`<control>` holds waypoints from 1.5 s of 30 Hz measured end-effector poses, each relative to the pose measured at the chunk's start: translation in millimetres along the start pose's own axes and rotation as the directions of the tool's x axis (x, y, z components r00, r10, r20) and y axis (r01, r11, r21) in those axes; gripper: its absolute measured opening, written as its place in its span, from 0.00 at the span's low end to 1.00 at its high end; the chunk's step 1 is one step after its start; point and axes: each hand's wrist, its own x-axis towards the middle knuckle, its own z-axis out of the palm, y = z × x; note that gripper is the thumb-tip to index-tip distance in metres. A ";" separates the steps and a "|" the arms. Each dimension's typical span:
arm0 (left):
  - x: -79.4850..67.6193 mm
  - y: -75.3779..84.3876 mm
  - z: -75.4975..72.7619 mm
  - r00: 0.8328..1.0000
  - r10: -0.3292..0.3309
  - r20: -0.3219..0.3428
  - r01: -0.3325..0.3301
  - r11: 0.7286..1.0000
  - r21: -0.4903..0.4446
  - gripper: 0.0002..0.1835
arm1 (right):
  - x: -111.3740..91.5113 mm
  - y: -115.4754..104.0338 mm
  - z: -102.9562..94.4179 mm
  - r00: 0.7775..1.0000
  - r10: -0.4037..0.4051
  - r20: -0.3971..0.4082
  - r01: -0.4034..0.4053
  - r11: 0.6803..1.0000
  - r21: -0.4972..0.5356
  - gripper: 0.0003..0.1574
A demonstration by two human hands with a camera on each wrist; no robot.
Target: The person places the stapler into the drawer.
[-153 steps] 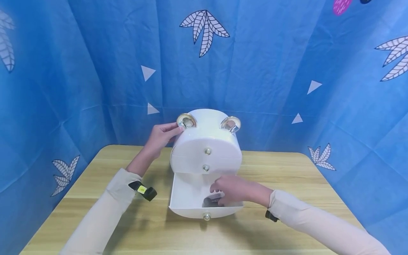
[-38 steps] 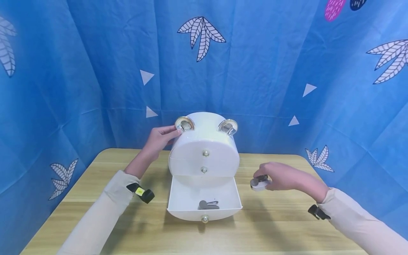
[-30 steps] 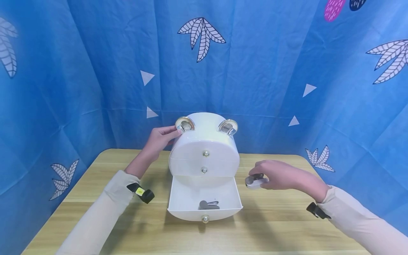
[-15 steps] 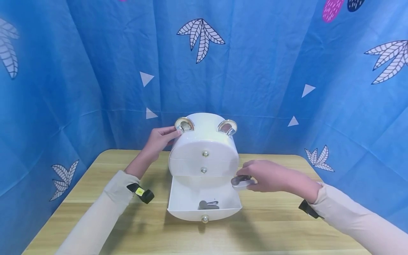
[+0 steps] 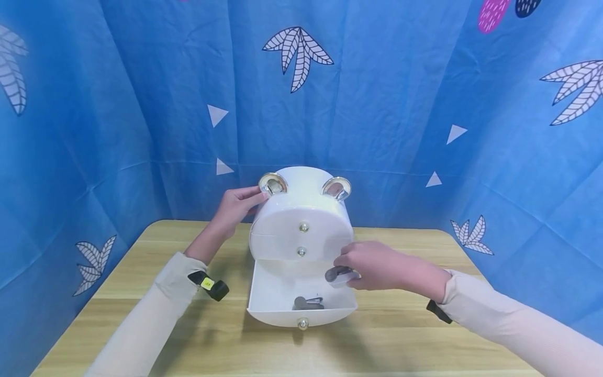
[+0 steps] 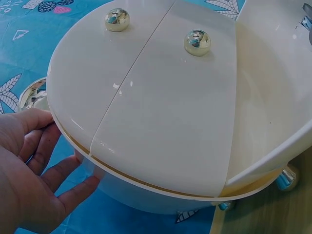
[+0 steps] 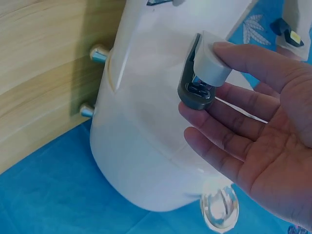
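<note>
A blue cloth [image 5: 377, 104] with white leaf prints hangs behind and on both sides of a wooden table [image 5: 414, 340]. On the table, at the centre of the head view, stands a white drawer box [image 5: 301, 209] with a rounded front and two shiny ears on its top, at 11 and 1 o'clock of the box. The front carries two closed drawers, each with a small gold knob [image 5: 304, 227]. The lowest drawer [image 5: 278, 298] is pulled out toward the person, at 6 o'clock from the box, and has its own knob at its front edge.

The left hand [image 5: 233, 207] rests at 9 o'clock of the box, with the fingers straight against its side wall, just under the left ear; in the left wrist view the same hand [image 6: 34, 170] lies flat on the wall and grips nothing.

The right hand [image 5: 372, 264] is at 3 o'clock of the open drawer and pinches a small white and grey stapler [image 5: 340, 274] between thumb and fingers, above the right rear corner of the drawer. In the right wrist view the stapler [image 7: 204, 73] sits between the thumb and the fingertips, with the grey part toward the box.

A second small grey stapler [image 5: 307, 302] lies on the drawer floor, near the front edge, well apart from the held one.
</note>
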 end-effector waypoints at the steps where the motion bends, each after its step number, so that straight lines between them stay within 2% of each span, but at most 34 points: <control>1: 0.1 -0.2 0.0 1.000 -0.001 0.001 0.001 1.000 0.001 0.26 | 1.6 -0.7 1.2 1.000 -0.001 0.001 0.001 1.000 -0.011 0.13; 10: 2.4 -1.0 -0.1 1.000 0.005 -0.001 -0.005 1.000 0.004 0.26 | 14.3 -3.9 11.5 0.999 -0.035 -0.006 0.034 0.989 -0.141 0.10; 14: 3.6 -0.5 0.0 1.000 0.010 -0.002 -0.010 1.000 -0.008 0.26 | 19.1 -3.6 15.9 0.999 -0.032 0.016 0.035 0.982 -0.184 0.09; 28: 3.6 -1.5 0.1 1.000 0.007 -0.005 -0.007 1.000 -0.021 0.26 | 26.5 -6.1 36.0 0.999 -0.024 0.037 0.037 0.920 -0.389 0.07; 31: 3.6 -1.8 0.5 1.000 0.006 -0.004 -0.006 1.000 -0.025 0.26 | 26.6 -4.5 39.4 0.999 -0.022 0.039 0.036 0.916 -0.400 0.07; 40: 3.4 -1.1 0.6 1.000 0.006 -0.007 -0.006 1.000 -0.008 0.26 | 28.8 -0.2 47.5 0.999 -0.004 0.042 0.019 0.929 -0.370 0.10; 45: 3.6 -0.9 1.0 1.000 0.000 -0.006 0.000 1.000 -0.012 0.26 | 31.1 2.3 55.6 0.999 -0.020 0.034 0.032 0.922 -0.385 0.11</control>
